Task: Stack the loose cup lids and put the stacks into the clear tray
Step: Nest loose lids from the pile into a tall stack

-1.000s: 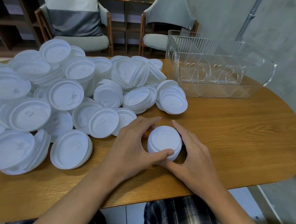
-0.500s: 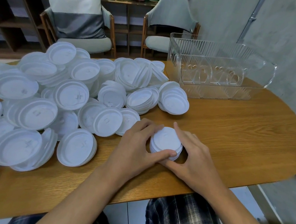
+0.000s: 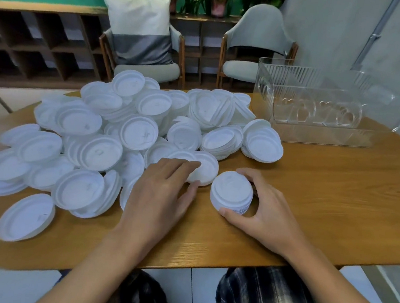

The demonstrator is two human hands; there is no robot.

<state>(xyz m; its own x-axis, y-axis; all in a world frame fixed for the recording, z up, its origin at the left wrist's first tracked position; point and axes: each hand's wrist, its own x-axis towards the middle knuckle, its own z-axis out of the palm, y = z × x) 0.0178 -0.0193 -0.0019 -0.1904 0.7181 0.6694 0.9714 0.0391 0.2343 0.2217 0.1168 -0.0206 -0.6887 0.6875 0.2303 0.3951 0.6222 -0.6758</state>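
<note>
A short stack of white cup lids [image 3: 231, 194] stands on the wooden table [image 3: 325, 194] near its front edge. My right hand [image 3: 264, 207] curls round the stack from the right, thumb at its near side. My left hand [image 3: 163, 189] lies to the left, fingers and thumb closing on a loose lid [image 3: 204, 171] at the edge of the pile. A big heap of loose white lids [image 3: 111, 139] covers the left half of the table. The clear tray [image 3: 321, 112] stands at the back right with nothing in it.
Two chairs stand behind the table, one [image 3: 143, 46] with a white and grey cushion, the other [image 3: 254, 46] grey. Dark shelving runs along the green back wall. A grey wall lies close on the right. The table's right part is bare wood.
My left hand has let go of the stack and moved left onto a loose lid in the pile. My right hand still holds the stack. The camera has tilted up.
</note>
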